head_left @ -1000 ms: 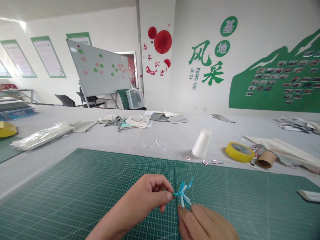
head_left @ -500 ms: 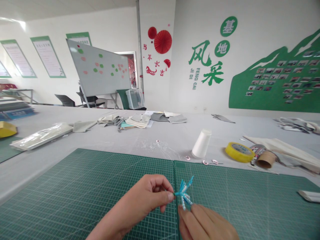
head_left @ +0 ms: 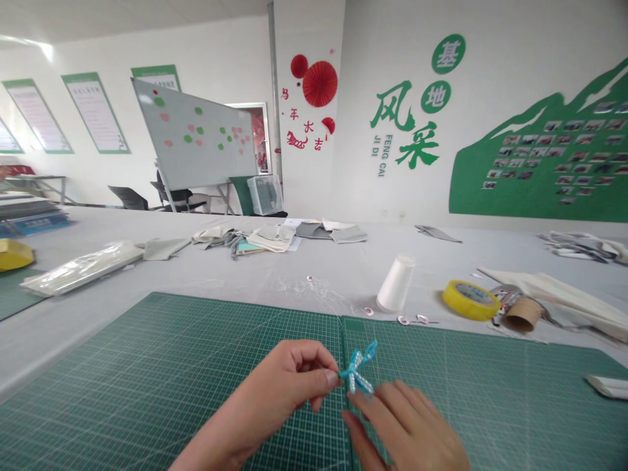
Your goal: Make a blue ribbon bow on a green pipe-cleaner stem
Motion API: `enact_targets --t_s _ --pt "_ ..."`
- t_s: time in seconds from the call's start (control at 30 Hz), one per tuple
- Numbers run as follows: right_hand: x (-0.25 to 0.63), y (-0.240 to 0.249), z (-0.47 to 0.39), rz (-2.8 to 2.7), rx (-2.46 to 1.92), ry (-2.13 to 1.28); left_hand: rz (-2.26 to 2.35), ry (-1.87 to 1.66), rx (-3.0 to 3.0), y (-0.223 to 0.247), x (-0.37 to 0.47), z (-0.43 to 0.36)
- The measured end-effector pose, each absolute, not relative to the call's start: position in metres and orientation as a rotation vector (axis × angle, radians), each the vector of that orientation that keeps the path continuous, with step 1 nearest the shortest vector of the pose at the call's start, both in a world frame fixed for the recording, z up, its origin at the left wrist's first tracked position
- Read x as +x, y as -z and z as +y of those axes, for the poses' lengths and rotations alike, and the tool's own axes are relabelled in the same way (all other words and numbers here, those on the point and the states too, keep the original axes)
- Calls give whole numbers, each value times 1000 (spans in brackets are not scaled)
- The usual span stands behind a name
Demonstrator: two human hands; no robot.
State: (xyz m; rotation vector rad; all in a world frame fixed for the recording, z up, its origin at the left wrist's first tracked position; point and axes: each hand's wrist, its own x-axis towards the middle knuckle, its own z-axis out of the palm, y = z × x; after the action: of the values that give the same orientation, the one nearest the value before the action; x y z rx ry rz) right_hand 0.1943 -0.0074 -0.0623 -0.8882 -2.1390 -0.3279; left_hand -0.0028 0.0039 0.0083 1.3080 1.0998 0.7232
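Note:
Pinched between the thumb and fingers of my left hand (head_left: 307,376) is the thin stem end of a small bright blue flower-like piece (head_left: 354,369). It has several splayed petal-like strands, some with white bead-like dots along them. My right hand (head_left: 405,422) is just below and to the right of it. Its fingertips are at the lower strands, while the thumb stands apart from the fingers. Whether those fingertips touch the strands is hard to make out. Both hands are above the green cutting mats (head_left: 206,366), near the seam between them.
Beyond the mats stand a white thread cone (head_left: 395,282) and a yellow tape roll (head_left: 471,300), with a cardboard tube (head_left: 523,314) beside it. Small ring-shaped pieces (head_left: 403,320) and loose threads lie nearby. Fabric scraps (head_left: 273,236) and a plastic-wrapped bundle (head_left: 83,268) lie farther back.
My right hand's thumb has parted from its fingers, which have risen slightly. The blue piece has turned a little, and its strands are spread differently. My left hand keeps its pinch.

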Motion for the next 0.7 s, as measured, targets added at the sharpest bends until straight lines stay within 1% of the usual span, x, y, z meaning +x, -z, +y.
enact_targets --t_s 0.07,0.13,0.17,0.23,0.33,0.43,0.5,0.7 --pt "197 62 -5 -2140 -907 260 1100 -733 1306 -9 -3 4" --pt "198 64 -4 -2140 -927 98 1097 -740 1294 -10 -3 4" --pt "198 66 -4 -2130 -943 -38 1093 -745 1291 -11 -3 3" --pt "195 71 -7 -2043 -947 -419 1067 -762 1290 -11 -1 2" --pt "185 78 -10 -1694 -806 -1030 996 -812 1285 -7 6 0" --pt "179 79 -10 -1395 -735 -1400 946 -870 1248 4 17 0" --pt "178 77 -10 -1281 -770 -1479 938 -889 1232 12 24 0" --pt "172 66 -11 -949 -863 -1521 973 -939 1239 26 33 1"
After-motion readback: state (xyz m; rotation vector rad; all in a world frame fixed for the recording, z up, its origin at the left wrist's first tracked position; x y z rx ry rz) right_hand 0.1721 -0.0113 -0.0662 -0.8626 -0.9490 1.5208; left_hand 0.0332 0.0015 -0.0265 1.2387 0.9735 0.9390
